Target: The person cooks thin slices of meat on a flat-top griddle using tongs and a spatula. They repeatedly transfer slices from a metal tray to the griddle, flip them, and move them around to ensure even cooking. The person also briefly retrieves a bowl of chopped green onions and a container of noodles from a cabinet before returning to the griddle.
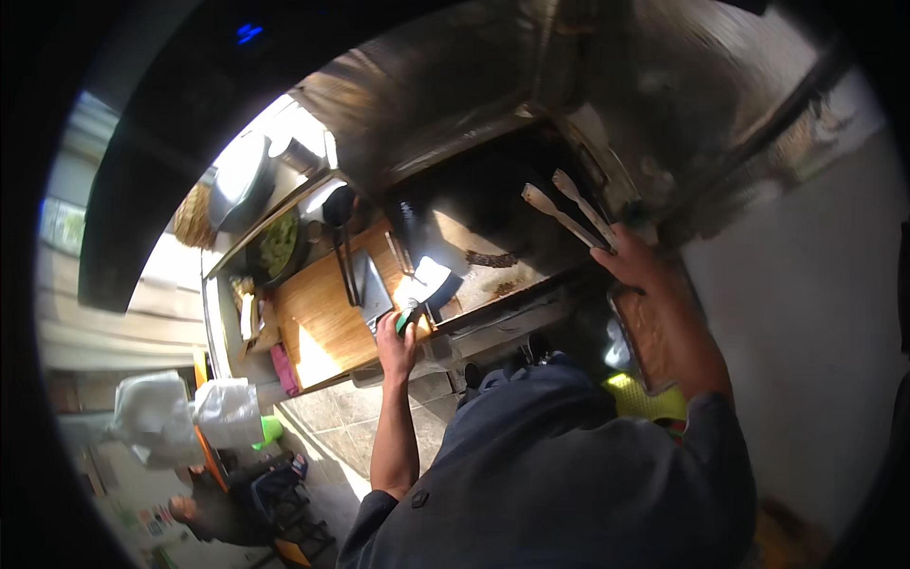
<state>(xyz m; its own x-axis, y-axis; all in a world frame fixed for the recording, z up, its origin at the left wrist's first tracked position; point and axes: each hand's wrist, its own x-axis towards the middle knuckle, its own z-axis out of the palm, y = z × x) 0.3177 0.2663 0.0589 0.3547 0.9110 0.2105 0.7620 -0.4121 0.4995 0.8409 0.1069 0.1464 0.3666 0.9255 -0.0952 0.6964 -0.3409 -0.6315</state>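
Left hand (pixel 396 343): fingers wrapped around the green handle of a scraper (pixel 431 284), whose blade rests on the dark griddle (pixel 474 223) beyond the fingertips. Right hand (pixel 633 261): fingers closed on metal tongs (pixel 567 204), whose arms project up-left over the griddle. Wooden surface (pixel 327 313) lies left.

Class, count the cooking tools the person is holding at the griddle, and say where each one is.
2. A spatula with a green handle is in the left hand by the wooden board; metal tongs are in the right hand over the griddle. Others may be hidden.
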